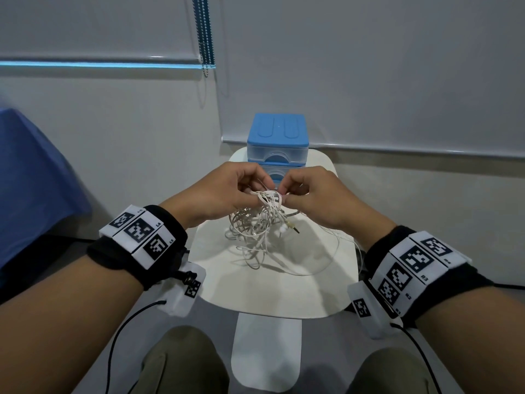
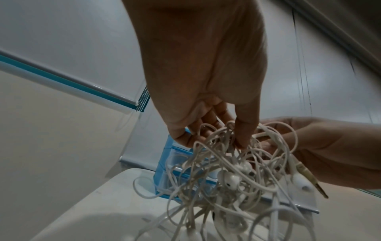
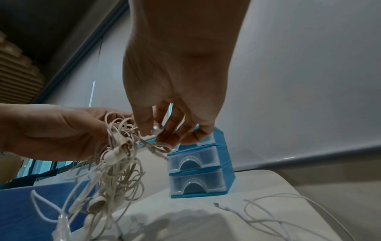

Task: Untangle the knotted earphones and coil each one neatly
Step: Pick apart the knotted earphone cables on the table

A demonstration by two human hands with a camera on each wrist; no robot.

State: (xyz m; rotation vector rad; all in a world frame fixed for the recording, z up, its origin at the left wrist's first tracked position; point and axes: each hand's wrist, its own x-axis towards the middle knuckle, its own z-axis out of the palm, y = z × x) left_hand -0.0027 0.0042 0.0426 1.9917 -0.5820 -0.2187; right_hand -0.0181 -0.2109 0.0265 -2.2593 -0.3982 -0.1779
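Above the small white rounded tabletop (image 1: 321, 291), your left hand (image 1: 216, 191) and right hand (image 1: 318, 197) meet over the tangle of white earphone cables (image 1: 255, 231). At the far edge stands a blue plastic drawer unit with clear drawers (image 1: 277, 143), just behind your knuckles; the near half of the tabletop is bare. Your left fingers (image 2: 245, 130) curl down and pinch the top loops of the tangle, which hangs with its lower loops trailing onto the surface. Your right thumb and fingers (image 3: 144, 120) pinch a small earbud (image 3: 157, 128), seen only from the right wrist. That view also shows one loose white cable with a metal plug (image 3: 268, 212) lying apart on the tabletop. A gold jack plug (image 2: 311, 179) dangles from the tangle.
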